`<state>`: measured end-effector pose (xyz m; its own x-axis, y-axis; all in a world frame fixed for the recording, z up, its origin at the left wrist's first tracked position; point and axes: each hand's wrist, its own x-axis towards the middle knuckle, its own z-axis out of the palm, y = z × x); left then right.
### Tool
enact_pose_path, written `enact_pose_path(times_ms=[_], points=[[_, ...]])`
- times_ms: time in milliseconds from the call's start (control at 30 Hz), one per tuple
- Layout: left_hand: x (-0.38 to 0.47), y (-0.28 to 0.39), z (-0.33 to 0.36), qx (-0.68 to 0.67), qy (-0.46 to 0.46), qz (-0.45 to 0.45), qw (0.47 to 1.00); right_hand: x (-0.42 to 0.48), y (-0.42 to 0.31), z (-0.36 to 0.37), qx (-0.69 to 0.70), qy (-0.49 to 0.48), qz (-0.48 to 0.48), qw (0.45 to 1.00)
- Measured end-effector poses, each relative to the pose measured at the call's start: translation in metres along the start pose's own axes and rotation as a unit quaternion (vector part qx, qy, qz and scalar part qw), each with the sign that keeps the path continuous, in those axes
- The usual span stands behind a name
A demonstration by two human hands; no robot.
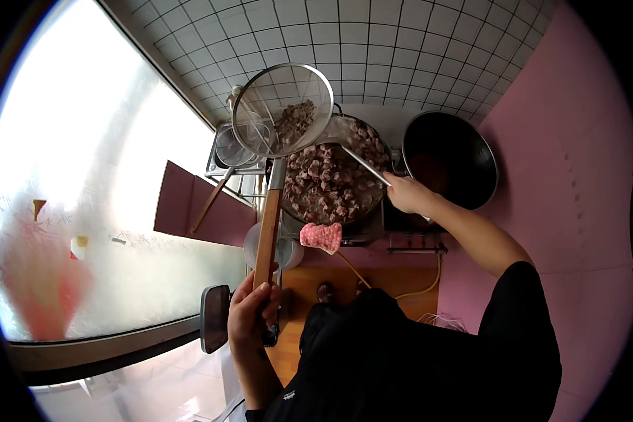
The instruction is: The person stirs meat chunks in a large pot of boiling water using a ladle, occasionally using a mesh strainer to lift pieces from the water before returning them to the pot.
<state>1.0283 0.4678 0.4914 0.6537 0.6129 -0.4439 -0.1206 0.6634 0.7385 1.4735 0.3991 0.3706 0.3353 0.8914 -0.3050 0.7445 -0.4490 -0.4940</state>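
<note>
My left hand [254,303] grips the wooden handle of a large wire-mesh strainer [283,111], raised over the far left side of a wide pan. Brownish bits lie in the mesh. Many chunks of meat [324,182] sit in cloudy liquid in the pan, the strainer hiding part of it. My right hand [412,194] is closed around the metal handle of a ladle or turner [366,166], whose head dips among the meat and is partly hidden. A pink patterned cloth or pad [321,237] is at the pan's near edge.
Right of the pan stands a large dark pot [450,161]. A smaller strainer [236,145] rests at the left, its wooden handle pointing towards me. Below it is a translucent plastic container [289,253]. A tiled wall [369,47] rises behind, and a yellow hose [431,282] runs low down.
</note>
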Motion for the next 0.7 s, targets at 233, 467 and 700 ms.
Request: enact_pose_path(times_ms=[233,467,700], points=[[0.004,0.006,-0.026,0.014,-0.043,-0.012,0.999,-0.036,-0.019,-0.025,-0.180,-0.074,0.014,0.981],[0.009,0.009,-0.048,-0.001,-0.056,-0.029,0.998,0.024,-0.011,0.027,-0.271,-0.132,-0.002,0.953],[0.012,0.010,-0.056,0.007,-0.034,-0.031,0.999,0.076,0.000,0.066,-0.221,-0.106,0.043,0.969]])
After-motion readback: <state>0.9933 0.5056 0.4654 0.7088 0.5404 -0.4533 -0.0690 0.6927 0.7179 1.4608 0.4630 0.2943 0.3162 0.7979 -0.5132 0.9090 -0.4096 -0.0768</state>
